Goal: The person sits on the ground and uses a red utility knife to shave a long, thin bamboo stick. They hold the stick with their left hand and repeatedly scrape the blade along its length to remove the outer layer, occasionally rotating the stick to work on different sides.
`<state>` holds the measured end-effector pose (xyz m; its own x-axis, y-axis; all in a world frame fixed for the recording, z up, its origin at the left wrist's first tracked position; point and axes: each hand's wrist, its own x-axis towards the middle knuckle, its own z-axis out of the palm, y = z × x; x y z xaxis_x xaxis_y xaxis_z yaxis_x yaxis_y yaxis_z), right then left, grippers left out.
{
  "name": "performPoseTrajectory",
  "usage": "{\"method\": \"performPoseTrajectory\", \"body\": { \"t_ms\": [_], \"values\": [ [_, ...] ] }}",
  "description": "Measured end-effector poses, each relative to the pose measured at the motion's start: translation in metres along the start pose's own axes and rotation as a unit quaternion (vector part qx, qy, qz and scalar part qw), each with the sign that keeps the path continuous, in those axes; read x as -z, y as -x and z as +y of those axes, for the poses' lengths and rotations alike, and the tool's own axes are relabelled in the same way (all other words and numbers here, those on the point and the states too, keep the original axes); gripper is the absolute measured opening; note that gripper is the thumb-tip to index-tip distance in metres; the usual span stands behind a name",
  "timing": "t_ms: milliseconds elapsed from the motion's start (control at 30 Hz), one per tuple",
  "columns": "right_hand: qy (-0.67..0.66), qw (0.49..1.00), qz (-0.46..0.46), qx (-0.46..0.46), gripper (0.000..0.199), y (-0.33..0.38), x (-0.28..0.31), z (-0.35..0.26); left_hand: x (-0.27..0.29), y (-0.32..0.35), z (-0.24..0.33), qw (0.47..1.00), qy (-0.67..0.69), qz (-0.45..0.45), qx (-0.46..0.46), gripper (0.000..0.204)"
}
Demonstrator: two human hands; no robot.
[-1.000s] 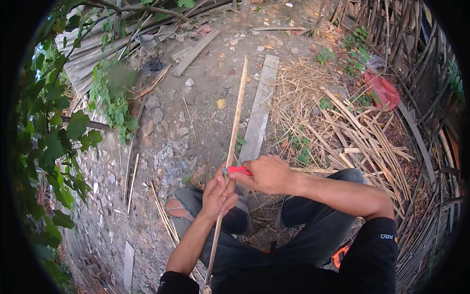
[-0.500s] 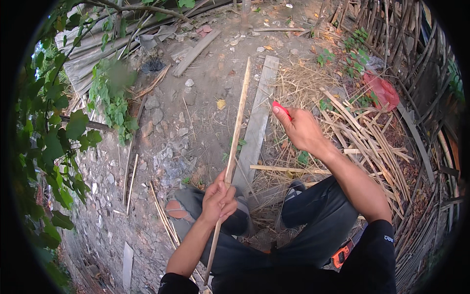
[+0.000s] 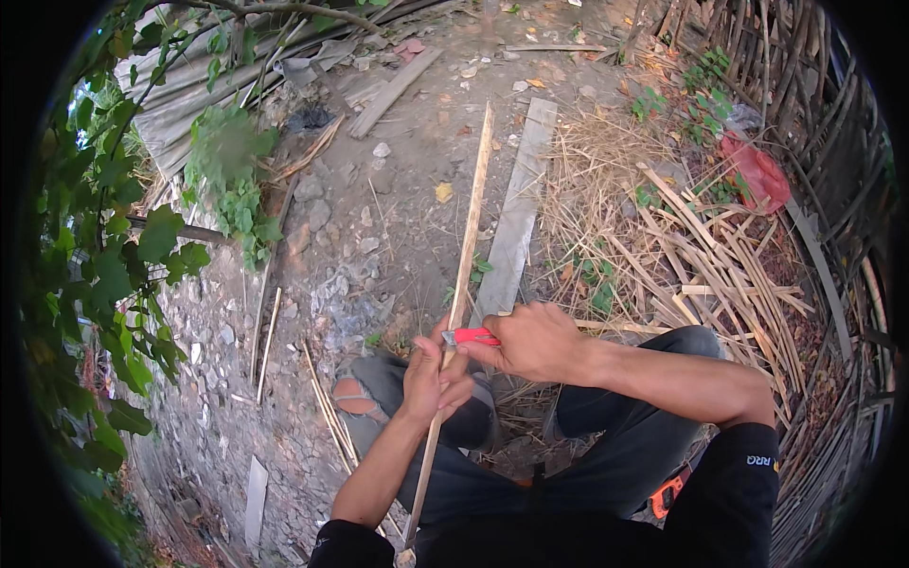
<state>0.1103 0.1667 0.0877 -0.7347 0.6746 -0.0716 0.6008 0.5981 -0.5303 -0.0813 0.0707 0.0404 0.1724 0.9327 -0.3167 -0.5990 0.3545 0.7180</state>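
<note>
Bamboo strip (image 3: 471, 227) gripped by left hand (image 3: 431, 379) over stony dirt ground (image 3: 379, 237); right hand (image 3: 535, 341) clamps red knife (image 3: 472, 336).

We sit on stony ground with our knees bent. Our left hand (image 3: 431, 379) grips a long thin bamboo strip (image 3: 469, 232) that runs from our lap away over the dirt. Our right hand (image 3: 535, 341) holds a red-handled knife (image 3: 471, 336) against the strip, just above the left hand. A grey plank (image 3: 519, 204) lies beside the strip. Cut bamboo slats (image 3: 720, 270) are piled at the right, green leaves (image 3: 114, 275) at the left.
</note>
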Motion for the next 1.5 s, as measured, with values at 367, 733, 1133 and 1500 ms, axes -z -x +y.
{"method": "performPoseTrajectory", "body": {
  "t_ms": [367, 733, 1133, 1500],
  "values": [
    [-0.089, 0.967, 0.186, -0.153, 0.064, -0.007, 0.086, 0.067, -0.002, 0.013, 0.001, 0.996, -0.016, -0.085, 0.004, 0.062],
    [0.016, 1.0, -0.019, 0.007, 0.062, -0.002, 0.022, 0.006, -0.006, 0.012, 0.004, 0.999, 0.004, -0.006, 0.034, 0.047],
    [-0.086, 0.845, 0.425, -0.313, 0.082, 0.001, 0.135, 0.244, 0.009, 0.028, -0.011, 0.988, -0.069, -0.127, 0.05, 0.052],
    [-0.367, 0.91, 0.161, -0.108, 0.048, -0.02, 0.07, 0.09, -0.012, 0.005, -0.018, 0.976, -0.171, -0.131, 0.006, 0.047]
  ]
}}
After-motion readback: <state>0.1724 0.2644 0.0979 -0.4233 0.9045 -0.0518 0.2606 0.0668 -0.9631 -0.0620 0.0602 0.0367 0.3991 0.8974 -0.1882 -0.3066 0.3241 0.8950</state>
